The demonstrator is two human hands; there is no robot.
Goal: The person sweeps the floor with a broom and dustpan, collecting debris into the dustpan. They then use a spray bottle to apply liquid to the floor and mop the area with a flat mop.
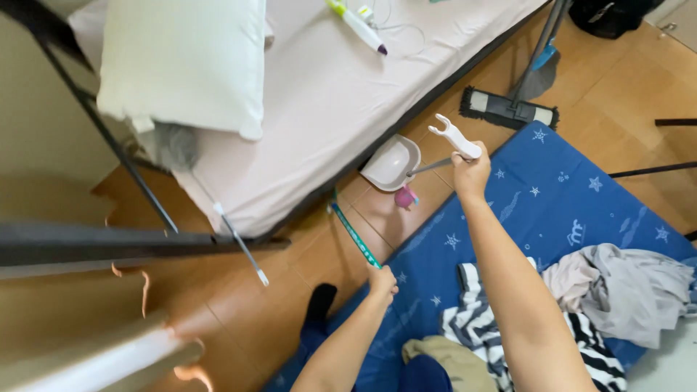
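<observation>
From the head camera, the right hand is clenched round the white handle of a long-handled dustpan, whose pan rests on the wooden floor beside the bed; the left hand grips a green-handled broom reaching under the bed edge; the sweeping seems under way, and brushing dirt toward the pan calls for a steady pan and short strokes.
</observation>
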